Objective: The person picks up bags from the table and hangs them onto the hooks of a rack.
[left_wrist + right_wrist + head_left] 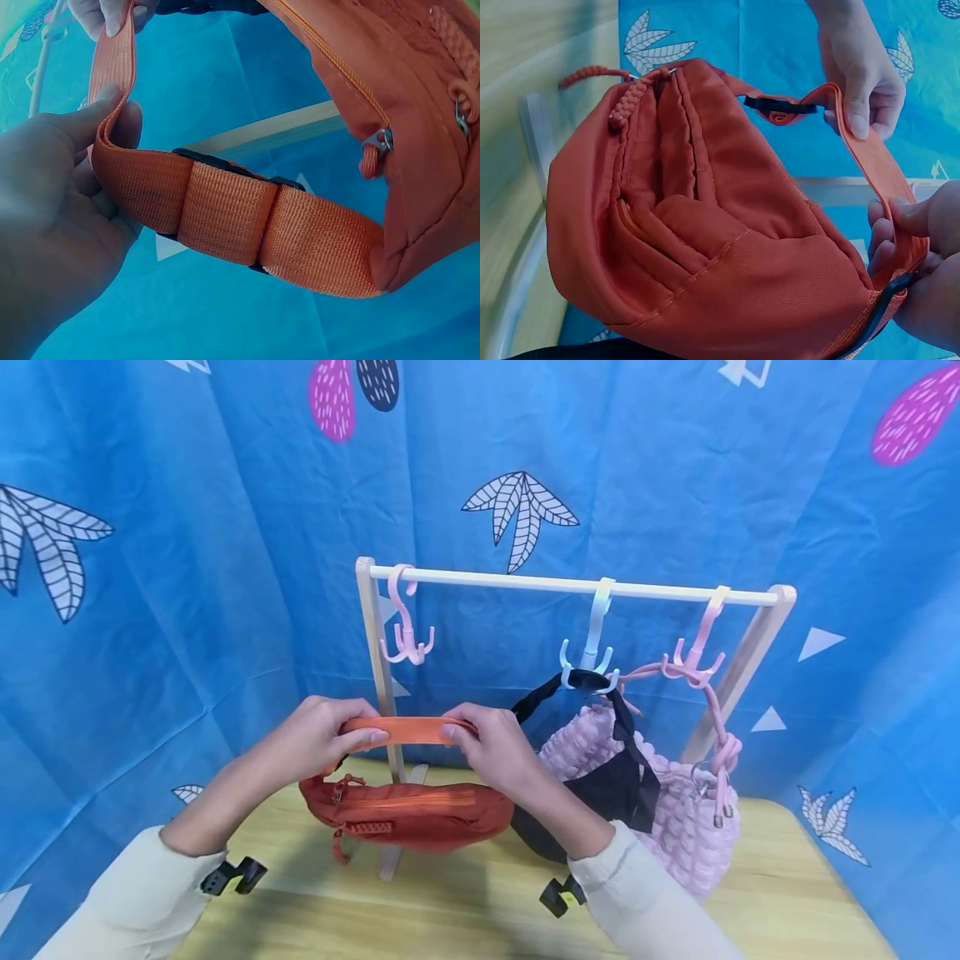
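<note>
Both hands hold up an orange-red waist bag (420, 814) by its orange webbing strap (414, 730). On the strap's left part, the left hand (324, 737) pinches with thumb on top and fingers behind. My right hand (491, 747) grips the strap farther right in the same way, leaving a taut, flat stretch between them. Below the strap hangs the bag, its zippers facing me and braided pulls dangling. Black strap adjusters (225, 166) show beside the left hand in the left wrist view. In the right wrist view a black buckle piece (877, 315) lies by the right hand.
A rack with a white bar (510, 580) stands behind the bag. It carries a pink hook (407, 635) at left, a pale blue hook (592, 643) with a black bag (607, 789), and another pink hook (696, 652) with a pink puffy bag (686, 835). Below is a wooden table (315, 910).
</note>
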Motion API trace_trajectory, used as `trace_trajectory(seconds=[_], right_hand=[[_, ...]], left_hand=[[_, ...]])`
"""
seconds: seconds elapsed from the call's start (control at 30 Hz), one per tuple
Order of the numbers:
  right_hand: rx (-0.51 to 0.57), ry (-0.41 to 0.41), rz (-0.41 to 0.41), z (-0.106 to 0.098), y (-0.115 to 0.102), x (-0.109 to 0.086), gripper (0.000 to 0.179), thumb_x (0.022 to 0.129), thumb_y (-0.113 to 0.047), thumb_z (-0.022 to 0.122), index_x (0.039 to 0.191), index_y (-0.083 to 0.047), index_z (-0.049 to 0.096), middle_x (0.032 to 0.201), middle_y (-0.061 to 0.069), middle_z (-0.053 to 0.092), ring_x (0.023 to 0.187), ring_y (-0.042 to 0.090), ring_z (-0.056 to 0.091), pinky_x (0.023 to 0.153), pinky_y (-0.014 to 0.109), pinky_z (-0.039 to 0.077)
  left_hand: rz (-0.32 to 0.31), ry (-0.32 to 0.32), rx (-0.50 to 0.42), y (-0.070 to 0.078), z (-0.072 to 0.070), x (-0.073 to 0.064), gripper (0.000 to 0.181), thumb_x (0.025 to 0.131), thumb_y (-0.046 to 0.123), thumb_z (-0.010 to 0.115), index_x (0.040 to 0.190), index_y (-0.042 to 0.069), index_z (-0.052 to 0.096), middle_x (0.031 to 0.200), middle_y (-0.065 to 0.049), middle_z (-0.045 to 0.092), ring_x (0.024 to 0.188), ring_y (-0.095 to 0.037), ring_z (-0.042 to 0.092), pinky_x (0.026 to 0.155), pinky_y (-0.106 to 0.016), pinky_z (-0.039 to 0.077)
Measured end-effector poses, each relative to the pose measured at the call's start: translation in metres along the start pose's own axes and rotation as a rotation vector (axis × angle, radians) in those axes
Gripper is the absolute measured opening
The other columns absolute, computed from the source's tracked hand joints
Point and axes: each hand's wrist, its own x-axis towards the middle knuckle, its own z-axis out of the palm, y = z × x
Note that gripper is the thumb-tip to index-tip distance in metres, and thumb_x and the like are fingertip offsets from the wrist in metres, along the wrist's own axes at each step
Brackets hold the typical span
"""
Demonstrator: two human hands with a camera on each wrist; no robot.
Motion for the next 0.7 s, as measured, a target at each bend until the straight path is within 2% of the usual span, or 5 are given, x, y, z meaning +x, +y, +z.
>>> trace_trajectory(seconds=[0.37, 0.6, 0.7], right_hand=[[-0.008, 0.021, -0.054, -0.012, -0.006, 0.008, 0.017, 0.101, -0.015, 0.067, 0.113, -0.007, 0.076, 0.089, 0.008, 0.074, 0.064, 0.013, 0.058, 0.057, 0.019, 0.052], [-0.01, 0.045, -0.066, -0.018, -0.009, 0.013, 0.018, 0.102, -0.016, 0.066, 0.115, -0.007, 0.076, 0.095, 0.009, 0.076, 0.071, 0.016, 0.062, 0.061, 0.021, 0.054], [-0.015, 0.052, -0.071, -0.019, -0.011, 0.016, 0.019, 0.102, -0.015, 0.066, 0.115, -0.008, 0.076, 0.099, 0.009, 0.077, 0.077, 0.017, 0.065, 0.067, 0.024, 0.059]], left_hand=[[0.001, 0.077, 0.031, 0.008, -0.01, 0.004, 0.013, 0.094, 0.021, 0.076, 0.101, 0.011, 0.076, 0.065, 0.002, 0.055, 0.054, -0.012, 0.049, 0.051, -0.022, 0.042], [0.04, 0.163, 0.051, 0.01, -0.013, 0.008, 0.014, 0.093, 0.02, 0.078, 0.1, 0.009, 0.077, 0.065, 0.001, 0.053, 0.056, -0.012, 0.047, 0.052, -0.022, 0.04], [0.069, 0.219, 0.067, 0.01, -0.012, 0.008, 0.012, 0.092, 0.019, 0.078, 0.098, 0.009, 0.078, 0.064, 0.001, 0.054, 0.055, -0.012, 0.046, 0.052, -0.022, 0.037]])
